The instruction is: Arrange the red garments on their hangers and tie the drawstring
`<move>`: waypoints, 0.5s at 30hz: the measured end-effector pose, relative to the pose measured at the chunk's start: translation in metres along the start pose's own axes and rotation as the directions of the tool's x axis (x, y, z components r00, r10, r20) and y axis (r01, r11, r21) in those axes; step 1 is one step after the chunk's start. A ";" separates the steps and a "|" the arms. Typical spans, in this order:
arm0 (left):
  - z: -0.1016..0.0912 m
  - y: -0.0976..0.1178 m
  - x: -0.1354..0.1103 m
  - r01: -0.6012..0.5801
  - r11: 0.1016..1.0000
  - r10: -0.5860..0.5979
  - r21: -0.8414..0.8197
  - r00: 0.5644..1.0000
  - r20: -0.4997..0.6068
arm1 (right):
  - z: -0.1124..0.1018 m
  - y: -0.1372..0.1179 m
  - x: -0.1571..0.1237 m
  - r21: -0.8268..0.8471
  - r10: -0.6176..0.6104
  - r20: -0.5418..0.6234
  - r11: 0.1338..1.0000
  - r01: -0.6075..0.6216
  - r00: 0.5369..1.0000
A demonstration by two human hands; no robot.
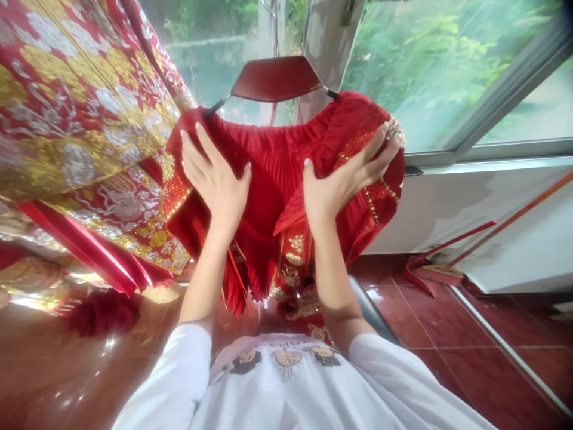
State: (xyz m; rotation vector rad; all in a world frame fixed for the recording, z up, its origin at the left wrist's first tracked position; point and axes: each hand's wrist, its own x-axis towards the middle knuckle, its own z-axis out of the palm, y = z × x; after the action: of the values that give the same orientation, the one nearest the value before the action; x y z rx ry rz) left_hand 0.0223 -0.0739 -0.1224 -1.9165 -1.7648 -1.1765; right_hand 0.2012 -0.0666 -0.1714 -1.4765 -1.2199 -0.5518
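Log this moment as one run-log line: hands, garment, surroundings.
left hand: spread on red pleated garment | right hand: spread on same garment | beside: red-and-gold brocade cloth | behind: chair back

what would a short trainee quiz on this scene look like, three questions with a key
1. True or false: the left hand and the right hand both lie spread on the red pleated garment.
2. What is the floor made of: a) glossy red tile, b) carpet, c) bare wood?
3. How many cartoon heads are printed on the white shirt?

Key: 1 true; 2 a; 3 three
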 end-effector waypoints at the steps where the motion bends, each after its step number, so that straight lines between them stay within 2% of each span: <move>1: 0.007 -0.004 0.003 0.060 0.998 -0.059 0.015 0.996 -0.064 | 0.005 0.001 0.006 -0.040 0.033 -0.079 0.999 -0.036 0.996; 3: 0.008 -0.018 0.003 0.105 0.994 -0.100 0.025 0.981 -0.168 | 0.004 0.007 0.018 -0.053 0.086 -0.116 0.994 -0.093 0.989; 6: -0.019 -0.041 -0.003 0.066 0.996 -0.054 0.060 0.983 -0.178 | -0.023 0.016 0.037 -0.073 0.219 0.030 0.974 -0.216 0.975; 9: -0.056 -0.056 -0.003 0.059 0.989 -0.051 0.134 0.997 -0.056 | -0.055 0.026 0.061 -0.118 0.251 0.197 0.966 -0.231 0.948; 11: -0.075 -0.063 0.008 0.066 0.987 -0.074 0.149 0.996 0.048 | -0.068 0.036 0.079 0.009 0.222 0.297 0.972 -0.235 0.929; 12: -0.080 -0.068 0.017 0.084 0.992 -0.094 0.093 0.990 0.104 | -0.071 0.041 0.089 0.106 0.225 0.369 0.954 -0.281 0.902; 14: -0.083 -0.082 0.038 0.187 0.973 -0.150 -0.135 0.958 0.245 | -0.071 0.050 0.107 0.249 0.233 0.525 0.878 -0.409 0.819; 15: -0.083 -0.090 0.050 0.270 0.929 -0.189 -0.252 0.933 0.305 | -0.070 0.052 0.116 0.267 0.224 0.542 0.868 -0.419 0.810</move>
State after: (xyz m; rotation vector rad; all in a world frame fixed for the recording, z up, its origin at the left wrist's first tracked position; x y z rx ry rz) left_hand -0.0959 -0.0761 -0.0626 -2.1750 -2.1142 -1.3707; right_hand 0.3089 -0.0799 -0.0745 -1.4873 -1.3227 0.3193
